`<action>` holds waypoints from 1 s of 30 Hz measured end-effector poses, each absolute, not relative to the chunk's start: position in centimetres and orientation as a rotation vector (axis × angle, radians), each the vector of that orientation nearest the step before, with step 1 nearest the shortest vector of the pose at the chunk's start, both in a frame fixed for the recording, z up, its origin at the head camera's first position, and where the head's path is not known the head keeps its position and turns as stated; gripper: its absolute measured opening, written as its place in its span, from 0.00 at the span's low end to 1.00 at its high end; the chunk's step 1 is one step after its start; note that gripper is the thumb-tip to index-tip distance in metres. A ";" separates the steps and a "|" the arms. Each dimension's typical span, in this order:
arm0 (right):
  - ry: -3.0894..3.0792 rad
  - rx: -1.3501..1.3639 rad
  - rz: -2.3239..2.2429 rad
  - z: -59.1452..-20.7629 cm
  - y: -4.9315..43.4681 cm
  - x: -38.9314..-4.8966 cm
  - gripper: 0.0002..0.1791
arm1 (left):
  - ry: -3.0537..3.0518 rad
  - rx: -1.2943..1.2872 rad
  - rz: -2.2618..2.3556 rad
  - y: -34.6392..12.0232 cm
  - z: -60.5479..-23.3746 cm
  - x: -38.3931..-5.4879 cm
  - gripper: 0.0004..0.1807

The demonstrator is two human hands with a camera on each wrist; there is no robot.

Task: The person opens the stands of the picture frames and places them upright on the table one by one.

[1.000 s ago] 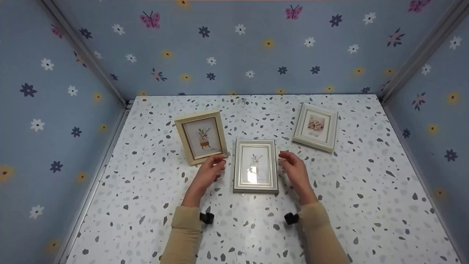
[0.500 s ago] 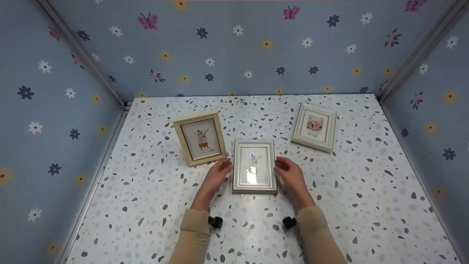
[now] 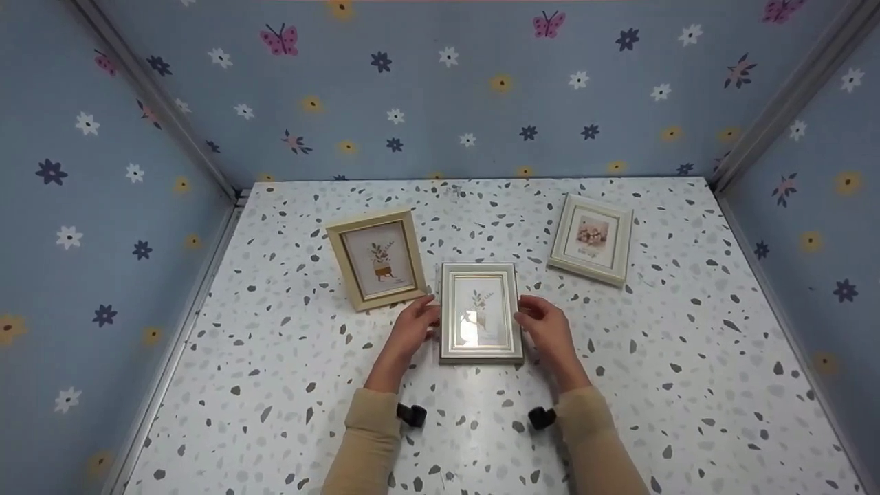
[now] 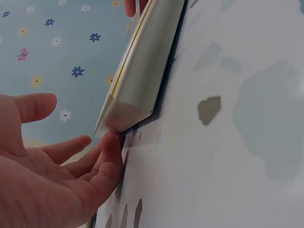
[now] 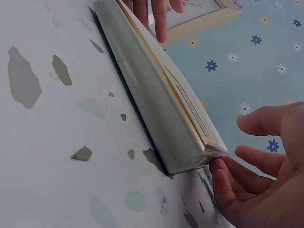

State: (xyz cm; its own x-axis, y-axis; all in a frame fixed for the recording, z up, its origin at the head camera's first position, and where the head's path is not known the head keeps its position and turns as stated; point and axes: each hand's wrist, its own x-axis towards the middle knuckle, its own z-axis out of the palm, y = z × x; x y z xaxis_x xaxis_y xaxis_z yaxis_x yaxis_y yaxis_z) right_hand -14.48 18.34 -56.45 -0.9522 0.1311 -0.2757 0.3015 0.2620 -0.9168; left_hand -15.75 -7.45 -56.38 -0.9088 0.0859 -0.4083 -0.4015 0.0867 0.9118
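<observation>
A silvery-white picture frame (image 3: pixel 479 356) with a plant print lies flat on the speckled table, between the two hands. At its left side is my left hand (image 3: pixel 410 326), fingertips right at the edge. My right hand (image 3: pixel 548 330) is at the opposite edge, its fingertips against the side. In the left wrist view, the fingers (image 4: pixel 111 152) reach to the frame's lower corner while the thumb stays apart. The right wrist view has fingers (image 5: pixel 225 190) under the corner of the frame (image 5: pixel 156 104), with the thumb raised away from it.
A cream-gold picture frame (image 3: pixel 349 271) with a potted-plant print stands upright at back left, close to the left fingertips. Another pale frame (image 3: pixel 558 237) with a flower picture lies at back right. Flowered blue walls (image 3: pixel 440 89) enclose the table (image 3: pixel 687 412) on three sides.
My left hand has moved right, from beside the standing frame to the middle frame's left edge. My right hand has moved slightly left and down to its right edge.
</observation>
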 end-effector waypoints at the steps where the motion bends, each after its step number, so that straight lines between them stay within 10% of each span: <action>1: 2.364 0.417 -1.806 -56.5 18.4 -14.5 0.26 | 1.999 -0.329 1.890 -7.4 -56.4 -15.8 0.28; 30: 2.101 0.498 -2.120 -56.7 18.9 -13.9 0.24 | 1.990 -0.341 2.045 -7.0 -56.9 -15.5 0.26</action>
State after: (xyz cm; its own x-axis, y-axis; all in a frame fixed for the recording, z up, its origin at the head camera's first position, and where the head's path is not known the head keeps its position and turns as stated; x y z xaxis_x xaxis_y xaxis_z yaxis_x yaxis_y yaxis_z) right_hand -13.88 18.87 -56.72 -0.9394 0.1470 -0.3098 0.3084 -0.0327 -0.9507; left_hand -15.53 -6.97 -56.87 -0.9367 0.0267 -0.3492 -0.3498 -0.0228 0.9366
